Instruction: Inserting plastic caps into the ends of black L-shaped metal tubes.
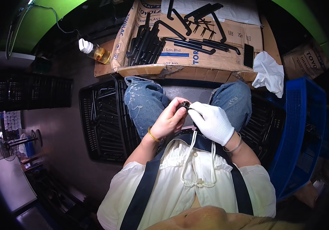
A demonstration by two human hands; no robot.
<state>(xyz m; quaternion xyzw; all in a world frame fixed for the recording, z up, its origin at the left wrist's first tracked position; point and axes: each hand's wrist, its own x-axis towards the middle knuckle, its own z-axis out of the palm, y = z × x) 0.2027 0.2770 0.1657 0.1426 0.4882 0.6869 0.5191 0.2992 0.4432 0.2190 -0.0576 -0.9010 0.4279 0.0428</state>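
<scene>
A small black plastic part [184, 105] is held at the centre of the frame, just above the lap, between both hands. It is pinched by the bare left hand [169, 119], whose fingers are curled around its near end, and it is met from the right by the right hand [211, 122], which is covered by a white knitted glove and closed on the part's other end. Little of the part shows, so its exact shape cannot be told.

For the work in hand, the part is best kept steady by the bare fingers, where feel is finer, while the gloved hand is used for any pressing or rubbing; the grip should be kept close to the joint or edge being worked, so that the thin plastic is not bent.

At the top of the frame, long black plastic handles [145, 44], slim, curved and matt, are laid in a pile on flattened brown cardboard [141, 71], which is rough and torn at its edge. A crumpled white cloth [268, 72] is seen at upper right, soft and creased. A black lattice crate [103, 122] is set at centre left, and a blue lattice crate [298, 126] at right. A small bottle of yellow liquid [95, 51] is lying at upper left.
</scene>
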